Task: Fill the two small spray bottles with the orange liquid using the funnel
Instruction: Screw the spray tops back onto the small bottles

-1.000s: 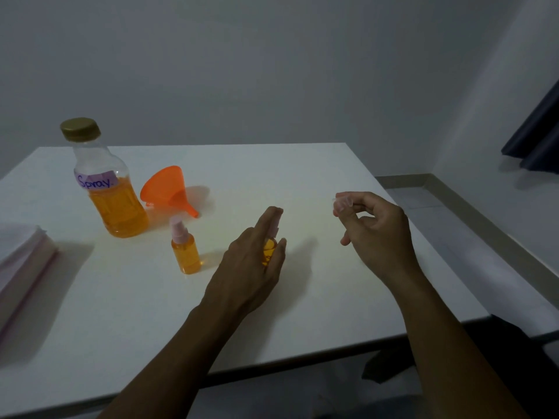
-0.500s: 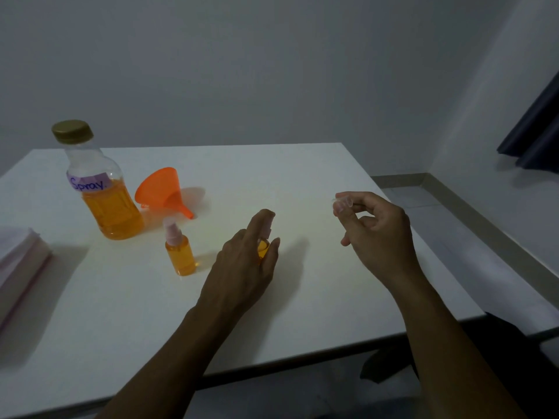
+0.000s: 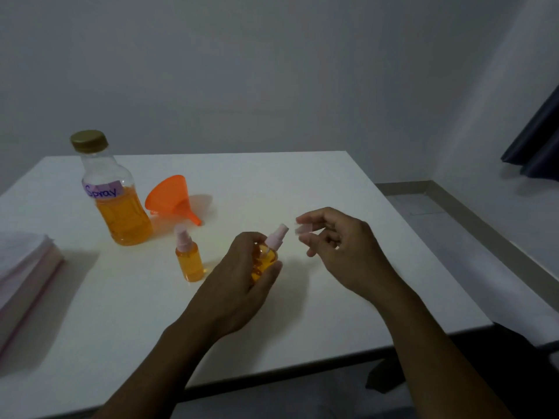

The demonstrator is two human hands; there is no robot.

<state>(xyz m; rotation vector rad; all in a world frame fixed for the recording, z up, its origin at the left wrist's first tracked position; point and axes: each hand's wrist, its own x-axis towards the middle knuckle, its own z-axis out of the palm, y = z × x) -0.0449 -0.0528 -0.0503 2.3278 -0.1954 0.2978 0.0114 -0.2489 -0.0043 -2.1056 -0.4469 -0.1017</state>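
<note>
My left hand [image 3: 242,279] grips a small spray bottle [image 3: 266,261] of orange liquid, lifted and tilted so its pink nozzle points toward my right hand. My right hand [image 3: 338,246] pinches a small clear cap [image 3: 302,229] between thumb and fingers, a short gap from the nozzle. A second small spray bottle [image 3: 189,258], filled orange with a pink sprayer, stands upright on the white table [image 3: 302,182] just left of my left hand. The big bottle labelled "Spray" [image 3: 115,198], gold lid on, is about half full. An orange funnel [image 3: 172,199] lies on its side beside it.
A stack of white paper or a book [image 3: 24,267] lies at the table's left edge. The table's right edge drops to a tiled floor with a wall skirting [image 3: 484,219]. A dark curtain [image 3: 538,146] hangs at the far right.
My left hand has closed around the small bottle, lifted it and tilted its nozzle toward the right hand. The right hand has moved slightly closer with the cap.
</note>
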